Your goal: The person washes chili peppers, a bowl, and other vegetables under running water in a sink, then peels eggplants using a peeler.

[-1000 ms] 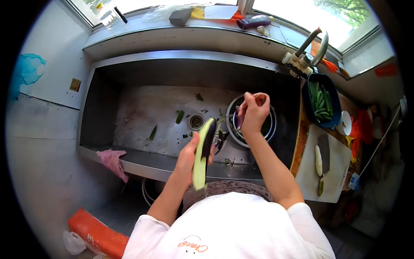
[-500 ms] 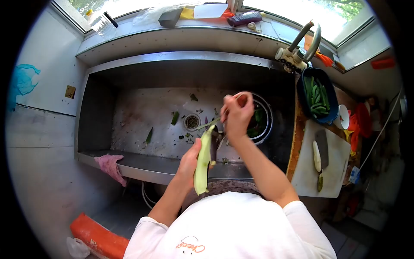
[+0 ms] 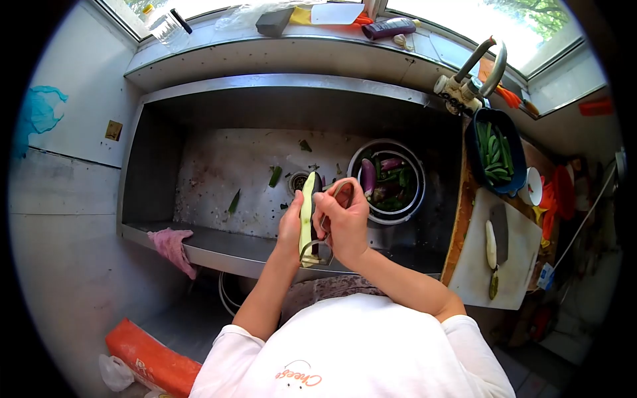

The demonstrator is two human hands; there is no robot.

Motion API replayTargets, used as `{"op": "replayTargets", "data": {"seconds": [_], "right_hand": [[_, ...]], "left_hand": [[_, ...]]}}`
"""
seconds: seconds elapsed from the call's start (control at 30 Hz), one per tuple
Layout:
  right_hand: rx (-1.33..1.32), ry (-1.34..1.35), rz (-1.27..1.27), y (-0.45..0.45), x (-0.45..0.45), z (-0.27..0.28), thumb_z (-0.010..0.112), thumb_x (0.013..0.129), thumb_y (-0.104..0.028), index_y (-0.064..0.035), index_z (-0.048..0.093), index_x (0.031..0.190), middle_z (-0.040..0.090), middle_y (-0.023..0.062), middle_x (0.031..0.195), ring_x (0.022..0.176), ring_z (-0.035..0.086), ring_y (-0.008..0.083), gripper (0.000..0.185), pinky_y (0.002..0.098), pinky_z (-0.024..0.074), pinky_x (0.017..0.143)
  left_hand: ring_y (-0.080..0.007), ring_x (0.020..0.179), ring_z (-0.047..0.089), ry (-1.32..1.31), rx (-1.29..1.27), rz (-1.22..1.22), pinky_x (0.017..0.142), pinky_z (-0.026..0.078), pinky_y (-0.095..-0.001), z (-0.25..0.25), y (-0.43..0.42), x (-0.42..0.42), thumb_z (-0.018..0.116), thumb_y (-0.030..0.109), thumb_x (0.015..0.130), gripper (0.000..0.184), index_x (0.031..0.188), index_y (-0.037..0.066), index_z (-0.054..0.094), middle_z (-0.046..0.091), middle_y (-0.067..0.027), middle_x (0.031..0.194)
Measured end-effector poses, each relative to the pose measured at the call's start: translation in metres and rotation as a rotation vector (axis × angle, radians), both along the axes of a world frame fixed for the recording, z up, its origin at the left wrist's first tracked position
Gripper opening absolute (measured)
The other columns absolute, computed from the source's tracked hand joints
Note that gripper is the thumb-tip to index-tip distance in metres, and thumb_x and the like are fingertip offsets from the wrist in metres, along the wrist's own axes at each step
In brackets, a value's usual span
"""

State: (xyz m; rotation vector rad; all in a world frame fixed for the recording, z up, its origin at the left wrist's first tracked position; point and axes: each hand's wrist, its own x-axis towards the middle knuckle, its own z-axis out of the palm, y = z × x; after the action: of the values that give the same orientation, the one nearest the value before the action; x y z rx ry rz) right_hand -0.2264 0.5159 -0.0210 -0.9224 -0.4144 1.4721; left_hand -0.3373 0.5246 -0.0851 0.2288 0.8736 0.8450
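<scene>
Upright in my left hand (image 3: 289, 227) is a long eggplant (image 3: 306, 213), its pale green flesh bared on one side and dark skin left along the other. The fingers wrap around it from the left. My right hand (image 3: 346, 222) grips a metal peeler (image 3: 319, 241), whose looped handle shows between the fingers. The peeler's head lies across the eggplant's lower end, close to my body. Both hands are over the sink's front edge. Right of them, a white-rimmed basin (image 3: 421, 174) in the sink contains purple eggplants (image 3: 368, 178) and green vegetables.
Green scraps (image 3: 275, 176) lie in the steel sink (image 3: 219, 152) near the drain. On the right, a cutting board (image 3: 514, 259) carries a cleaver (image 3: 501, 229) and a peeled eggplant (image 3: 491, 244). A dark blue basket (image 3: 517, 159) holds green pods. A pink cloth (image 3: 171, 249) hangs over the sink edge.
My right hand has moved down toward my body, bringing the peeler to the eggplant's near end. The eggplant now stands straighter, and the basin's contents are uncovered.
</scene>
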Motion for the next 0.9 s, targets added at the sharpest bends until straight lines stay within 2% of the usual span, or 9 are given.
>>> {"op": "replayTargets", "data": {"seconds": [0.13, 0.17, 0.27, 0.37, 0.57, 0.67, 0.73, 0.8, 0.9], "right_hand": [[0.042, -0.041, 0.0, -0.002, -0.002, -0.004, 0.058, 0.084, 0.001, -0.0066, 0.042, 0.086, 0.052, 0.0048, 0.064, 0.04, 0.045, 0.0115, 0.019, 0.024, 0.0335, 0.034], [0.048, -0.053, 0.006, -0.001, -0.001, -0.005, 0.058, 0.084, 0.002, -0.0066, 0.042, 0.086, 0.052, 0.0048, 0.064, 0.041, 0.046, 0.0114, 0.019, 0.0241, 0.0337, 0.034], [0.084, -0.02, 0.033, 0.0, 0.0, -0.005, 0.058, 0.084, 0.002, -0.0067, 0.042, 0.086, 0.051, 0.0047, 0.064, 0.042, 0.046, 0.0114, 0.018, 0.0241, 0.0345, 0.034], [0.055, -0.015, 0.017, -0.003, -0.001, 0.004, 0.057, 0.084, 0.003, -0.0067, 0.042, 0.086, 0.051, 0.0042, 0.064, 0.042, 0.046, 0.0113, 0.018, 0.0242, 0.0341, 0.034], [0.107, -0.051, -0.007, 0.004, -0.001, 0.002, 0.057, 0.084, 0.003, -0.0061, 0.042, 0.085, 0.051, 0.0038, 0.064, 0.041, 0.046, 0.0107, 0.018, 0.0239, 0.0325, 0.033], [0.108, -0.103, -0.001, 0.006, 0.0, 0.002, 0.06, 0.084, 0.001, -0.0059, 0.042, 0.084, 0.048, -0.0001, 0.06, 0.041, 0.044, 0.0064, 0.019, 0.0225, 0.0333, 0.035], [0.15, -0.467, -0.186, 0.025, 0.012, -0.011, 0.058, 0.082, 0.002, -0.0058, 0.041, 0.082, 0.048, 0.0027, 0.057, 0.038, 0.044, 0.0095, 0.018, 0.0224, 0.0323, 0.034], [0.156, -0.233, -0.216, 0.042, 0.026, -0.011, 0.059, 0.082, 0.001, -0.0065, 0.042, 0.082, 0.048, 0.0027, 0.057, 0.037, 0.043, 0.01, 0.018, 0.0224, 0.0321, 0.034], [0.125, -0.24, -0.3, 0.052, 0.031, -0.019, 0.059, 0.081, 0.001, -0.0068, 0.042, 0.083, 0.048, 0.0033, 0.059, 0.037, 0.043, 0.0108, 0.019, 0.0233, 0.0328, 0.034]], "left_hand": [[-0.0144, 0.061, 0.059, 0.055, 0.002, -0.009, 0.053, 0.05, -0.0277, 0.008, 0.001, 0.006, 0.036, 0.042, 0.1, 0.043, 0.11, 0.005, 0.056, 0.061, -0.0054, 0.08], [-0.0142, 0.067, 0.061, -0.128, 0.106, -0.123, 0.057, 0.051, -0.0277, -0.005, 0.002, -0.006, 0.037, 0.041, 0.1, 0.043, 0.114, 0.005, 0.055, 0.062, -0.0054, 0.085], [-0.0141, 0.071, 0.062, 0.055, 0.018, -0.032, 0.059, 0.052, -0.0276, 0.01, 0.001, 0.004, 0.038, 0.041, 0.1, 0.043, 0.115, 0.005, 0.055, 0.062, -0.0057, 0.087], [-0.0147, 0.07, 0.062, -0.032, 0.021, 0.001, 0.059, 0.052, -0.028, 0.004, 0.004, 0.003, 0.038, 0.042, 0.099, 0.044, 0.115, 0.005, 0.055, 0.062, -0.0062, 0.086], [-0.0156, 0.062, 0.059, -0.051, 0.088, -0.106, 0.051, 0.048, -0.0269, -0.001, 0.004, -0.004, 0.038, 0.044, 0.099, 0.043, 0.103, 0.006, 0.058, 0.06, -0.0059, 0.074], [-0.0164, 0.055, 0.055, -0.002, -0.039, -0.07, 0.047, 0.045, -0.0281, 0.033, 0.0, 0.007, 0.037, 0.044, 0.099, 0.043, 0.095, 0.007, 0.058, 0.057, -0.0044, 0.067], [-0.016, 0.059, 0.056, -0.125, -0.079, -0.084, 0.053, 0.047, -0.0301, 0.025, -0.015, 0.011, 0.038, 0.038, 0.099, 0.033, 0.105, 0.01, 0.055, 0.058, -0.0052, 0.071], [-0.0197, 0.06, 0.054, -0.096, -0.133, -0.1, 0.056, 0.045, -0.0347, 0.027, -0.027, 0.015, 0.043, 0.04, 0.097, 0.031, 0.096, 0.011, 0.055, 0.058, -0.0096, 0.073], [-0.0195, 0.056, 0.048, 0.011, -0.046, -0.08, 0.051, 0.039, -0.0312, 0.035, -0.03, 0.013, 0.039, 0.037, 0.099, 0.027, 0.108, 0.014, 0.049, 0.055, -0.0109, 0.074]]}}
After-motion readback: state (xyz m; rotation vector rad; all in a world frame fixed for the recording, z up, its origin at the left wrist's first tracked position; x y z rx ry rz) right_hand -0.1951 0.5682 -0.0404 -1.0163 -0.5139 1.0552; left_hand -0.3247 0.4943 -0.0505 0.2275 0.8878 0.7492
